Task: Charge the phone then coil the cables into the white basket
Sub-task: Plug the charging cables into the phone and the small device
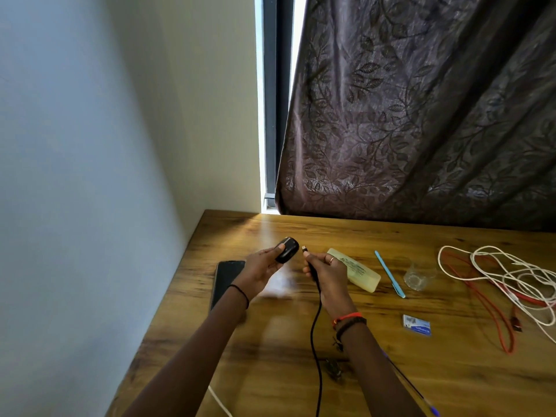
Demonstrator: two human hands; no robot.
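A: What lies leftmost on the table [376, 371]?
B: The phone [227, 281], flat, just beside the left hand [260, 270], whose curled fingers grip a black charger block [287, 250].
A: And rightward?
B: The right hand [329, 278] pinches the black cable [314, 332] below its plug [304, 249], near the block but apart; white cables [511, 272] and a red cable [493, 311] lie tangled far right.

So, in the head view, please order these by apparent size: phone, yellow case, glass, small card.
1. phone and yellow case, alike; the left hand hides part of the phone.
2. glass.
3. small card.
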